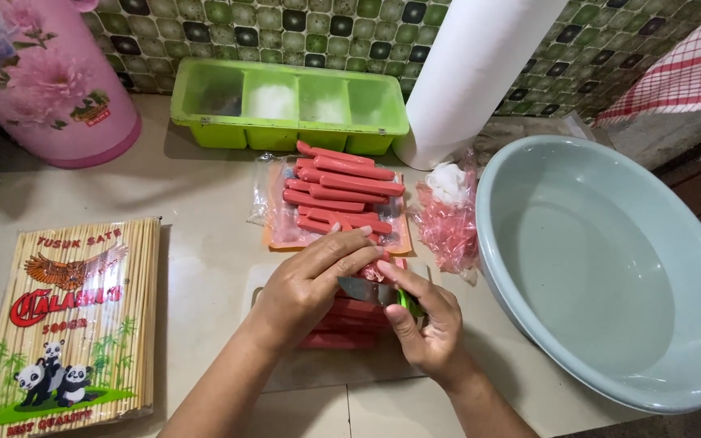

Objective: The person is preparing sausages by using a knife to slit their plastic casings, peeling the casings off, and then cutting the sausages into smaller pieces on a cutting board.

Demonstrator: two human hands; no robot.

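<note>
Near the tabletop's front edge, the left hand [314, 272] presses on red sausages [350, 312] while the right hand's [427, 324] grip holds a green-handled knife [371, 289] over them; the pile [342, 191] behind looks uncut, so most remains.

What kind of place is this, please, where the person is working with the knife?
Probably a home kitchen counter. The wall behind is tiled in green mosaic, a paper towel roll stands beside a green compartment tray, and red sausages lie by a large pale basin.
</note>
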